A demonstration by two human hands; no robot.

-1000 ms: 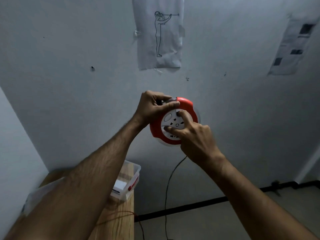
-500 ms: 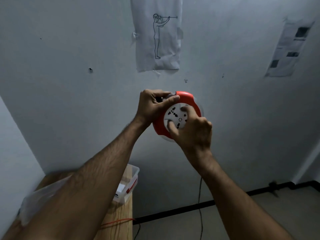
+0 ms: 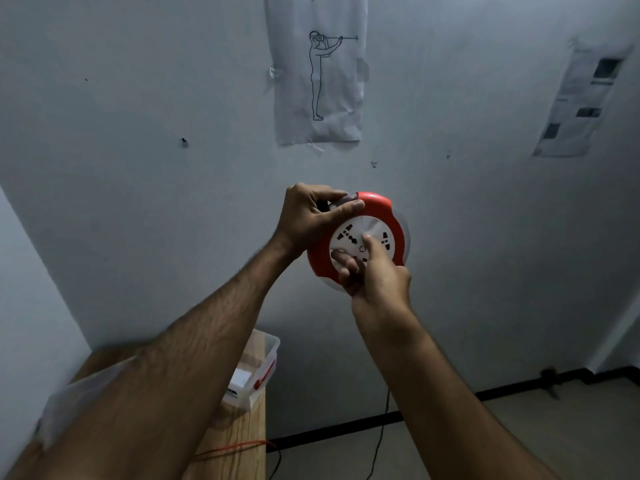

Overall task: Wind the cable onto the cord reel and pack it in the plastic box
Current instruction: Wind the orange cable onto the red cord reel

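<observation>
**Winding hand swinging round to the lower edge of the dial**

Head view: Compared with half a second ago, the right hand (image 3: 375, 278) is sitting lower on the cord reel (image 3: 360, 237), its fingers now hooking the bottom edge of the white socket dial (image 3: 349, 233) with the thumb lying across the face, where before the knuckles were covering the dial's lower middle. More of the socket holes are showing as a result. The left hand (image 3: 311, 216) is staying clamped on the reel's upper left, thumb pressed along the red rim and fingers curled tight over the top. The reel is being held up in the air before the wall, well above the table (image 3: 239, 441).

Below, the black cable (image 3: 382, 427) is hanging down to the floor, so winding is, by my judgement, only partway done. The clear plastic box (image 3: 258, 372) is waiting on the table's far end, partly hidden by the left forearm; a thin red cord (image 3: 235, 448) is lying across the wood nearer the camera. Packing is not yet begun.
</observation>
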